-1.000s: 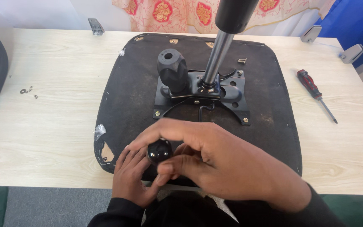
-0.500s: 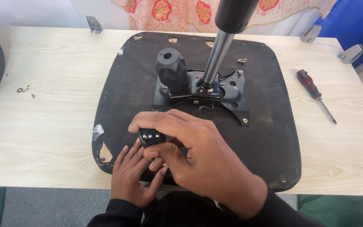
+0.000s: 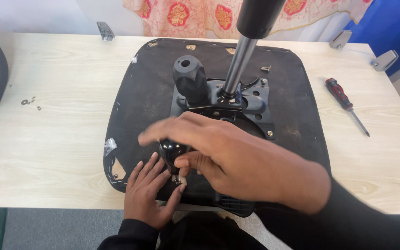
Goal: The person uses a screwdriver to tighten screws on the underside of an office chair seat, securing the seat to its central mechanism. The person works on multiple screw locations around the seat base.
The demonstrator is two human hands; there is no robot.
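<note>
- Two hands at near edge of upturned chair seat (image 3: 140,97) on wooden table (image 3: 47,148).
- Right hand (image 3: 228,157): thumb and fingers closed on black knob (image 3: 170,149), probably a caster; view blurred.
- Left hand (image 3: 151,192): flat, fingers spread open, pressing seat just below knob.
- Screwdriver (image 3: 346,104) well apart, right.

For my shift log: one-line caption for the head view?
Right hand grips a black knob on an upturned chair seat; left hand rests flat beside it, screwdriver on the table.
</note>
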